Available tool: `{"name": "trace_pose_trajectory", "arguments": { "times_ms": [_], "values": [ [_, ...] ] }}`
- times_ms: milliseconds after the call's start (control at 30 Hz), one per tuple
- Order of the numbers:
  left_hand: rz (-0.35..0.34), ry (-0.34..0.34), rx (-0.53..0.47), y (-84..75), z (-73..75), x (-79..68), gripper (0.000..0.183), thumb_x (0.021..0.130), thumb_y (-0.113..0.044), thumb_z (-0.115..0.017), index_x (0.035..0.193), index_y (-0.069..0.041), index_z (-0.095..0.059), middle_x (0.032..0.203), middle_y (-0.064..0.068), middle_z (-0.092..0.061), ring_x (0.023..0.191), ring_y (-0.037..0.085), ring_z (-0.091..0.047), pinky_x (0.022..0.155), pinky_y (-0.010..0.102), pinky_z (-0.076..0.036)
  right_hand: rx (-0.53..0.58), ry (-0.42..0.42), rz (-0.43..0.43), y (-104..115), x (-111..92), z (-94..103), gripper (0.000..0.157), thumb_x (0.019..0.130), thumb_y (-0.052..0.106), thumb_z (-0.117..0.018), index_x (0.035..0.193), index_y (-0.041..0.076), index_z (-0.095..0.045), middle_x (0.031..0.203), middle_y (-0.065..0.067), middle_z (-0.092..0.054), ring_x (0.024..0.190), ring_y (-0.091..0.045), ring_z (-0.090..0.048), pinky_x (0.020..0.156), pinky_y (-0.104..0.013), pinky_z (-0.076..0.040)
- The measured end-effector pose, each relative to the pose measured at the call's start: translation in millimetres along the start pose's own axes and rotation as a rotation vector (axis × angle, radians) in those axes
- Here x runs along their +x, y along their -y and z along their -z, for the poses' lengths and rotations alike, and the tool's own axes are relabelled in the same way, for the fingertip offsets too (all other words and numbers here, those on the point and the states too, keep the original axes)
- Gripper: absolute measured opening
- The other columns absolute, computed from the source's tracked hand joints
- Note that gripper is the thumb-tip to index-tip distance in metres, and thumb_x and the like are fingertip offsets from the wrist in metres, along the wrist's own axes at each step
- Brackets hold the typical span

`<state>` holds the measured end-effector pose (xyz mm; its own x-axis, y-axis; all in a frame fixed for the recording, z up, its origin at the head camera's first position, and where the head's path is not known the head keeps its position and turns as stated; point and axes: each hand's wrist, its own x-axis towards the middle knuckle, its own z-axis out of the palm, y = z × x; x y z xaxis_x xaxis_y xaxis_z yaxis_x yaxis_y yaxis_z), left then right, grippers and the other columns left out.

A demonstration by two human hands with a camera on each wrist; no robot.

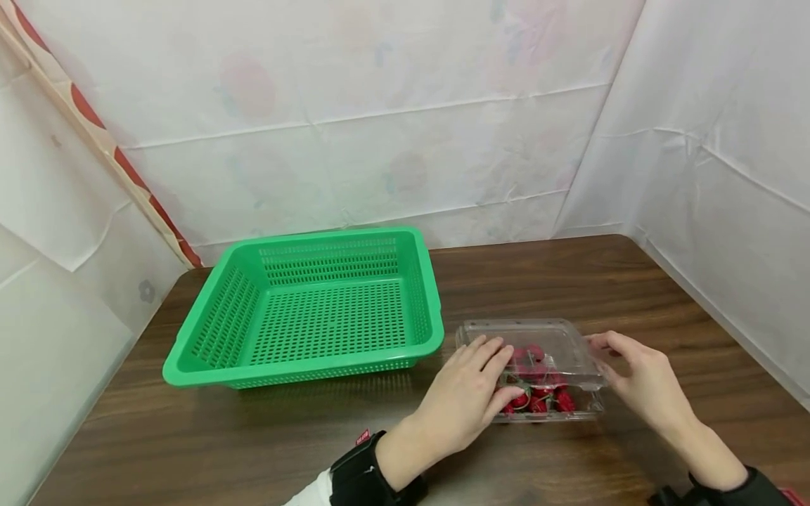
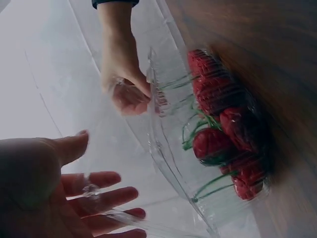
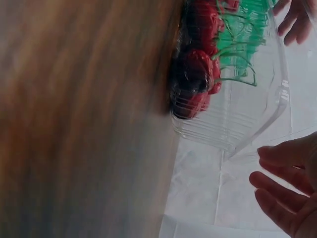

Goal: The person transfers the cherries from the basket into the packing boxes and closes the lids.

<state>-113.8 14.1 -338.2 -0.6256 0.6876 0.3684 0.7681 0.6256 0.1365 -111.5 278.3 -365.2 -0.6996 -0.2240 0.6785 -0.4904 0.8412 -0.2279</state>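
Note:
A clear plastic clamshell box (image 1: 591, 406) holds several red fruits (image 1: 540, 404) with thin green stems, cherry-like in the left wrist view. Its see-through lid (image 1: 563, 334) stands raised and tilted above the base. Over the left side of the lid lies my left hand (image 1: 458, 404), fingers straight and thumb apart toward the front; spread fingers (image 2: 106, 201) appear beyond the lid in the left wrist view. At the box's right end my right hand (image 1: 645, 379) holds the lid's edge between thumb and curled fingers. Glare on the plastic makes the exact contact hard to see.
A green perforated basket (image 1: 304, 364) sits to the left of the box, with nothing in it. Both rest on a dark wood table (image 1: 544, 281). White sheets (image 1: 405, 126) hang behind and on both sides.

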Motion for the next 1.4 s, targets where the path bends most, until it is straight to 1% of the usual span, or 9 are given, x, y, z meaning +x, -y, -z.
{"name": "trace_pose_trajectory", "arguments": {
  "times_ms": [100, 333, 500, 700, 833, 1000, 1167, 1267, 1400],
  "values": [
    [-0.006, 0.032, 0.037, -3.3, 0.2, -1.6, 0.049, 0.09, -0.043, -0.045, 0.124, -0.008, -0.051, 0.125, 0.009, -0.049, 0.117, 0.025, -0.044, 0.092, 0.037, -0.038, 0.005, 0.007, -0.013, 2, -2, 0.4, 0.04, 0.052, -0.019, -0.073, 0.079, 0.006, -0.058, 0.09, -0.004, -0.064, 0.073, -0.01, -0.057, 0.069, -0.007, -0.039],
    [-0.038, 0.089, 0.136, -9.1, -2.1, -4.3, 0.047, 0.085, -0.039, -0.057, 0.12, -0.008, -0.055, 0.124, 0.009, -0.05, 0.114, 0.025, -0.047, 0.089, 0.033, -0.041, 0.007, 0.041, -0.15, 9, -8, 7.3, 0.032, 0.064, -0.019, -0.065, 0.085, 0.003, -0.059, 0.078, -0.005, -0.062, 0.068, -0.007, -0.055, 0.058, -0.005, -0.039],
    [-0.043, 0.12, 0.134, -10.4, -3.8, -4.4, 0.045, 0.083, -0.037, -0.06, 0.118, -0.009, -0.057, 0.123, 0.01, -0.051, 0.114, 0.026, -0.047, 0.089, 0.032, -0.041, 0.111, 0.152, -0.271, 12, -11, 18.3, 0.02, 0.074, -0.007, -0.065, 0.089, 0.004, -0.057, 0.079, -0.005, -0.062, 0.068, 0.002, -0.053, 0.056, -0.01, -0.041],
    [-0.056, 0.141, 0.167, -12.2, -4.8, -4.8, 0.043, 0.081, -0.036, -0.063, 0.115, -0.011, -0.059, 0.12, 0.009, -0.053, 0.112, 0.025, -0.049, 0.088, 0.03, -0.042, 0.362, 0.487, -0.452, 11, -18, 32.2, 0.026, 0.086, 0.01, -0.058, 0.105, -0.007, -0.051, 0.091, -0.01, -0.06, 0.072, -0.002, -0.058, 0.054, -0.025, -0.048],
    [-0.061, 0.128, 0.2, -12.6, -5.5, -5.1, 0.042, 0.08, -0.037, -0.063, 0.113, -0.012, -0.06, 0.118, 0.008, -0.054, 0.11, 0.024, -0.05, 0.088, 0.029, -0.041, 0.546, 0.664, -0.495, 5, -22, 37.1, 0.036, 0.092, 0.01, -0.048, 0.114, -0.016, -0.04, 0.1, -0.019, -0.057, 0.076, -0.008, -0.06, 0.056, -0.029, -0.049],
    [-0.071, 0.11, 0.224, -13.2, -8.2, -5.4, 0.04, 0.081, -0.037, -0.063, 0.112, -0.011, -0.061, 0.115, 0.007, -0.055, 0.108, 0.023, -0.052, 0.092, 0.027, -0.038, 0.814, 0.767, -0.522, -10, -27, 38.7, 0.041, 0.095, 0.007, -0.039, 0.12, -0.022, -0.026, 0.102, -0.017, -0.056, 0.081, -0.018, -0.06, 0.062, -0.035, -0.05],
    [-0.067, 0.088, 0.228, -13.4, -10.1, -6.0, 0.04, 0.08, -0.037, -0.063, 0.111, -0.011, -0.061, 0.114, 0.007, -0.056, 0.107, 0.023, -0.052, 0.091, 0.027, -0.038, 1.206, 0.831, -0.558, -23, -31, 32.3, 0.039, 0.094, 0.0, -0.033, 0.121, -0.024, -0.017, 0.103, -0.015, -0.057, 0.087, -0.027, -0.059, 0.071, -0.039, -0.049],
    [-0.06, 0.086, 0.225, -13.6, -10.0, -6.4, 0.04, 0.08, -0.037, -0.063, 0.111, -0.011, -0.062, 0.115, 0.007, -0.056, 0.107, 0.023, -0.052, 0.09, 0.028, -0.04, 1.378, 0.863, -0.604, -27, -33, 27.6, 0.03, 0.095, -0.001, -0.03, 0.121, -0.015, -0.027, 0.104, -0.018, -0.056, 0.088, -0.027, -0.059, 0.075, -0.038, -0.048],
    [-0.052, 0.091, 0.22, -14.2, -9.6, -6.6, 0.04, 0.08, -0.037, -0.063, 0.111, -0.012, -0.062, 0.117, 0.007, -0.056, 0.107, 0.023, -0.052, 0.089, 0.028, -0.041, 1.445, 0.876, -0.664, -28, -34, 23.3, 0.024, 0.095, 0.001, -0.029, 0.118, 0.002, -0.037, 0.103, -0.02, -0.055, 0.089, -0.025, -0.058, 0.077, -0.037, -0.047]
  ]
}}
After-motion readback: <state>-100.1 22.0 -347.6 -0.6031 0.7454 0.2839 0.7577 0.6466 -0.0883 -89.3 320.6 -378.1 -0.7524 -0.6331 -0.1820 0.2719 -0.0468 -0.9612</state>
